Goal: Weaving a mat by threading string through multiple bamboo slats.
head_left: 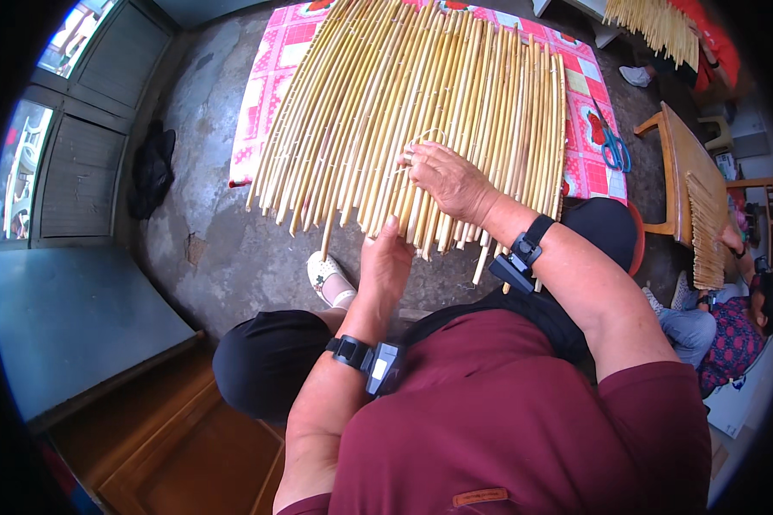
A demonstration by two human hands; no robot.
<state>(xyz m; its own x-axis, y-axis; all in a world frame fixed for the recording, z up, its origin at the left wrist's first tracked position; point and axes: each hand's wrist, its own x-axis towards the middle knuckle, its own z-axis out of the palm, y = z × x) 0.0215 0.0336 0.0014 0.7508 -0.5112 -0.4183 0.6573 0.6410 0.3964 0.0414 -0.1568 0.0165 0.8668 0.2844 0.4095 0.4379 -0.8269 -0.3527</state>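
A mat of long pale yellow reeds [343,120], bound by rows of thin string, lies over a pink patterned tablecloth [253,120] and reaches past its near edge. On top of the reeds my right hand [447,180] pinches a pale thin string, which loops just above my fingers. My left hand [385,257] grips the near ends of the reeds, thumb on top and the other fingers hidden beneath. Blue-handled scissors [615,151] lie on the cloth to the right of the mat.
A co-worker [730,343] at right works on another reed mat [704,232] at a wooden table [661,137]. Another person in red [713,34] is behind more reeds. Cabinets [82,326] stand at left, near a dark bundle [153,172] on the concrete floor.
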